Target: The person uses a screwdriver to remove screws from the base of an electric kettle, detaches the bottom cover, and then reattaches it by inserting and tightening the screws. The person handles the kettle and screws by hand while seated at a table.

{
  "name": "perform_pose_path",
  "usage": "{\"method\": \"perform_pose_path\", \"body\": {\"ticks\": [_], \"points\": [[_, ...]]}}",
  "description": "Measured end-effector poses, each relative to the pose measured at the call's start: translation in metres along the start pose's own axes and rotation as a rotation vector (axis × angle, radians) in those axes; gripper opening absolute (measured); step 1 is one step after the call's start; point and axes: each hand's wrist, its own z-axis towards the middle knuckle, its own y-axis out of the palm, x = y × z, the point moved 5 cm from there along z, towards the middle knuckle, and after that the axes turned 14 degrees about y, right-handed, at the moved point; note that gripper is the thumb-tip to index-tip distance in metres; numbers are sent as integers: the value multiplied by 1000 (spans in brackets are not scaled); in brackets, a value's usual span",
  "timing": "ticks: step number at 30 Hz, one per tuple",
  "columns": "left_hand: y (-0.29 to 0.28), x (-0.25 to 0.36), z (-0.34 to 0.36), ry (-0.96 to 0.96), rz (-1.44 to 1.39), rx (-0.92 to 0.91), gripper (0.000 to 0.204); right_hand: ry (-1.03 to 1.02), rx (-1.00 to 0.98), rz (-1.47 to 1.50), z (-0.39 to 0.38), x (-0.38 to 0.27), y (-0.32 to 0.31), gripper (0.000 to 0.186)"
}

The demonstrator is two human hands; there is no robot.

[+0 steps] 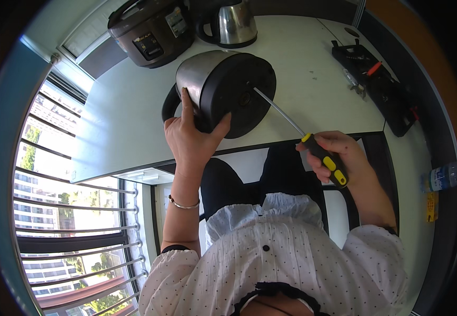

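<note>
An electric kettle [191, 73] with a steel body lies tipped on the white table, its round black base [260, 105] turned toward me. My left hand [194, 134] holds it at the lower left, the index finger along the steel and the thumb on the base's edge. The kettle's black handle [170, 104] sticks out to the left. In my right hand [339, 152] is a screwdriver [320, 155] with a black and yellow grip. Its shaft slants up and left, the tip at the base just above the centre; whether it sits in a screw is too small to tell.
A brown rice cooker [152, 39] and a second steel kettle [237, 26] stand at the back. To the right lies a black tool case [378, 87] with an orange-red tool [374, 68]. A plastic bottle [446, 177] is at the far right. The table's front edge [133, 167] runs before my lap.
</note>
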Motion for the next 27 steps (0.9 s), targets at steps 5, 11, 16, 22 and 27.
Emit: {"method": "perform_pose_path", "body": {"ticks": [5, 11, 16, 22, 27], "points": [[-1, 1, -1, -28, 22, 8, 85, -22, -150, 62, 9, 10, -3, 37], [0, -8, -1, -158, -61, -24, 86, -53, -110, 24, 11, 13, -4, 37], [2, -7, 0, -196, -76, -51, 86, -56, -33, -41, 11, 14, -3, 37], [2, -9, -2, -194, -80, -33, 85, -129, 3, -153, 12, 13, -6, 31], [0, -5, 0, -166, -31, -82, 83, -221, 200, -345, 13, 13, -10, 28]]}}
